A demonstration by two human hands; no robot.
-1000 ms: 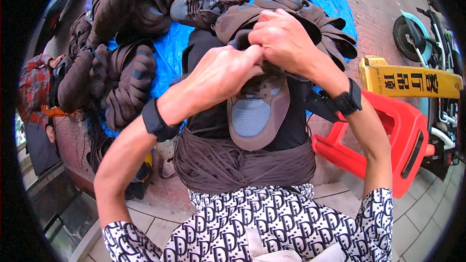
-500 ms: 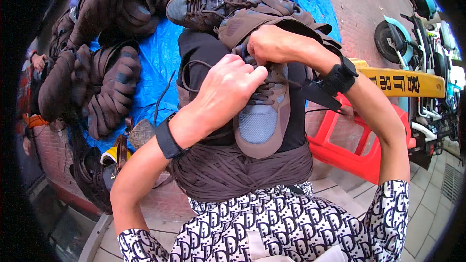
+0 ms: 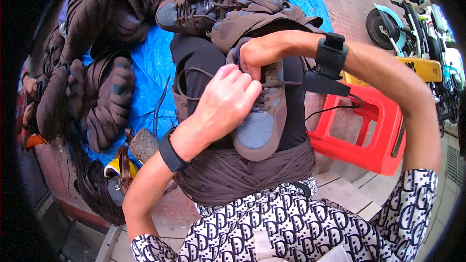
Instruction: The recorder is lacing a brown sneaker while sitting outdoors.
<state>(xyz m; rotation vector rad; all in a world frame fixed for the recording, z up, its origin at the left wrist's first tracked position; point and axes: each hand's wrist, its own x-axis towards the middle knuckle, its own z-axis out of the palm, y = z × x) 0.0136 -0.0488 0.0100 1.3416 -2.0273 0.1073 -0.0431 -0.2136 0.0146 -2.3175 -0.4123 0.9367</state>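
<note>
A brown shoe with a grey-blue mesh toe (image 3: 256,131) rests on my black-clad lap, its toe toward me. My left hand (image 3: 228,92) is closed in a pinch over its lacing, on a brown shoelace (image 3: 193,70) that loops out to the left. Just beyond, my right hand (image 3: 259,54) bends down at the shoe's upper lacing, its fingers closed on the lace; their tips are partly hidden. Another brown shoe (image 3: 196,9), laced, lies past my knees among more shoes. A thick bundle of brown laces (image 3: 247,174) lies across my lap.
Piles of brown shoes (image 3: 109,99) lie on a blue tarp (image 3: 154,63) at left and far. A red plastic stool (image 3: 388,140) stands at right, beside a yellow board (image 3: 422,69) and parked two-wheelers (image 3: 388,26). A bag (image 3: 144,144) sits at lower left.
My right elbow has swung outward to the right and the right wrist has turned. Both hands stay close together at the lacing. The whole view has shifted slightly.
</note>
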